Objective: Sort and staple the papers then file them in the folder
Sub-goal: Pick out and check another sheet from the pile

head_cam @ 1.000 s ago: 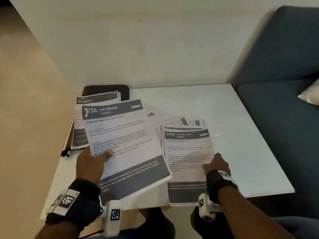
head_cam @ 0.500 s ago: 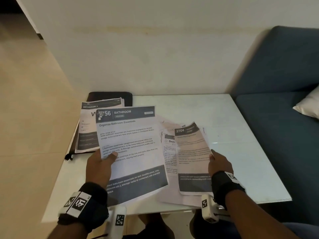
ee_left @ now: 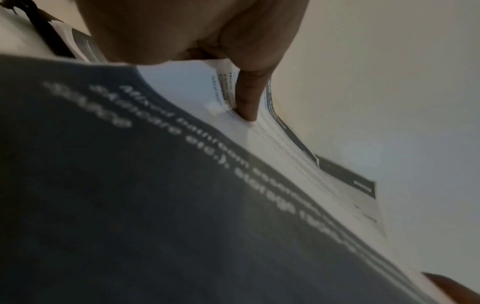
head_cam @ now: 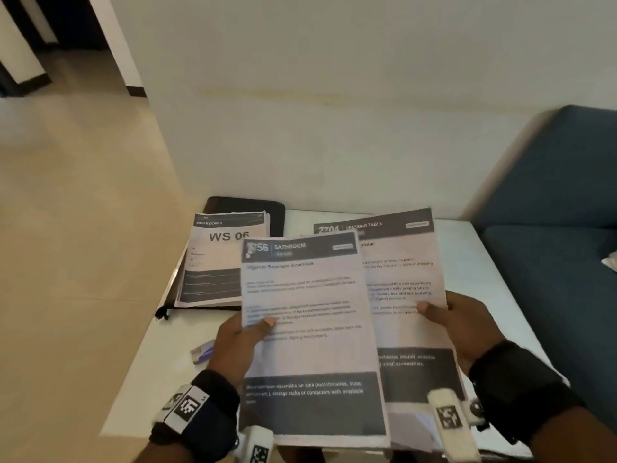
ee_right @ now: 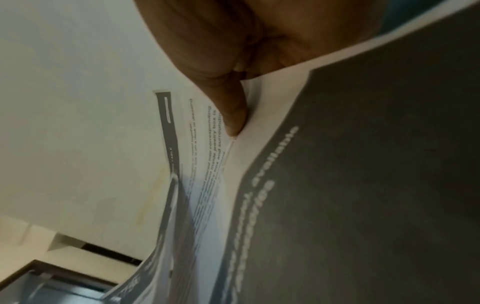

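Observation:
My left hand (head_cam: pixel 245 334) pinches the left edge of the "Bathroom" sheet (head_cam: pixel 310 329), thumb on top; the left wrist view shows that thumb (ee_left: pixel 248 96) pressing the Bathroom sheet (ee_left: pixel 182 185). My right hand (head_cam: pixel 447 315) pinches the right edge of the "Dressing Table" sheet (head_cam: pixel 400 272), which lies partly behind the Bathroom sheet. The right wrist view shows its thumb (ee_right: pixel 231 111) on the Dressing Table sheet (ee_right: pixel 363 185). Both sheets are lifted above the white table (head_cam: pixel 474 262). A stack headed "WS 06" (head_cam: pixel 220 259) rests on the black folder (head_cam: pixel 247 208) at the back left.
A small blue and white object, perhaps the stapler (head_cam: pixel 203 351), lies on the table left of my left hand. A blue sofa (head_cam: pixel 551 212) borders the table on the right. A pale wall stands behind. Tiled floor (head_cam: pixel 66 262) lies to the left.
My right hand has lifted the Dressing Table sheet off the table and brought it up behind the Bathroom sheet. The left hand raised its sheet too. The view tilted upward.

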`<act>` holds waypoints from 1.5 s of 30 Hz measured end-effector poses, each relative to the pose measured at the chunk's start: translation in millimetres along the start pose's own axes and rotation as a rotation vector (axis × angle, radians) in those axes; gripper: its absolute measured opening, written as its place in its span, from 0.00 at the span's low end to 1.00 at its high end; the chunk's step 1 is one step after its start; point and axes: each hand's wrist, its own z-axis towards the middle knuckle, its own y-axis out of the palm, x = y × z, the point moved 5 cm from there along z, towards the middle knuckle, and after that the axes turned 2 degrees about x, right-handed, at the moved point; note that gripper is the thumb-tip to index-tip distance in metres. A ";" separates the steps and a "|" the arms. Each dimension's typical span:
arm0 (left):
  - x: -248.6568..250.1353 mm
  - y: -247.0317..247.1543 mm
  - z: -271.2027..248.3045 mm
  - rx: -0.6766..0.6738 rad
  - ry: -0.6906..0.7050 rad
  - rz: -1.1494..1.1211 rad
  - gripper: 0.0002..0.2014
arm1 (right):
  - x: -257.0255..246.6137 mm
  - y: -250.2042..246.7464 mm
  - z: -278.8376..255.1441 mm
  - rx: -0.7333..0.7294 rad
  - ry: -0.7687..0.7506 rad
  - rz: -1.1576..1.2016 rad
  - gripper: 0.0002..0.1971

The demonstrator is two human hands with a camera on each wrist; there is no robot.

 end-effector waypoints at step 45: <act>-23.4 25.7 -12.6 0.087 0.064 -0.054 0.07 | 51.0 101.6 -32.4 -0.228 -0.167 -0.016 0.12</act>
